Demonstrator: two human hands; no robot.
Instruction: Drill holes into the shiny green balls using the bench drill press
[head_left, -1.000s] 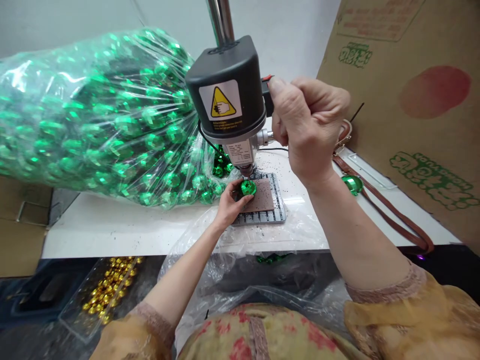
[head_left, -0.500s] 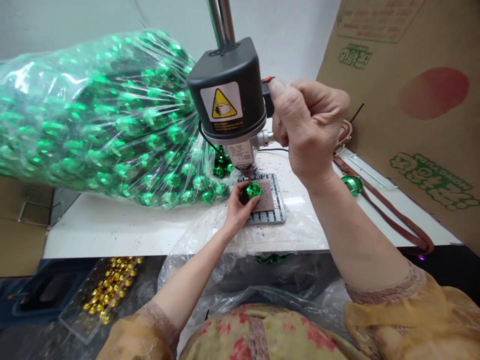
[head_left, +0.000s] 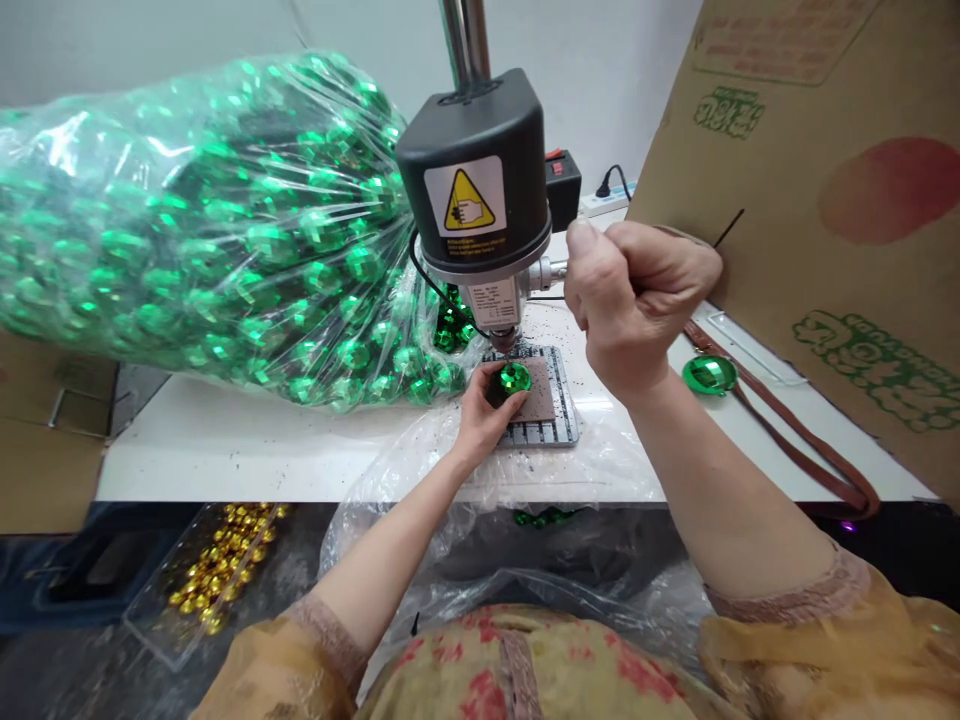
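Note:
My left hand (head_left: 484, 410) grips a shiny green faceted ball (head_left: 516, 378) between thumb and fingers. The ball rests on a brown pad (head_left: 541, 392) on the slotted metal base (head_left: 566, 430), under the chuck of a small black bench drill press (head_left: 472, 175). My right hand (head_left: 637, 290) is closed in a fist around the feed lever (head_left: 555, 270) at the drill's right side; most of the lever is hidden in my fingers. Dark shavings lie scattered about the base.
A big clear bag of green balls (head_left: 300, 260) fills the left of the white table (head_left: 225, 460). Right stand a cardboard box (head_left: 847, 200), another green ball (head_left: 709, 374) and a brown strap (head_left: 817, 455). Gold balls (head_left: 225, 560) sit in a clear bin lower left. Clear plastic hangs over the front edge.
My right fist has come down and slightly toward me with the lever, uncovering the switch box and a power strip. The view has shifted a little. My left hand still holds the ball.

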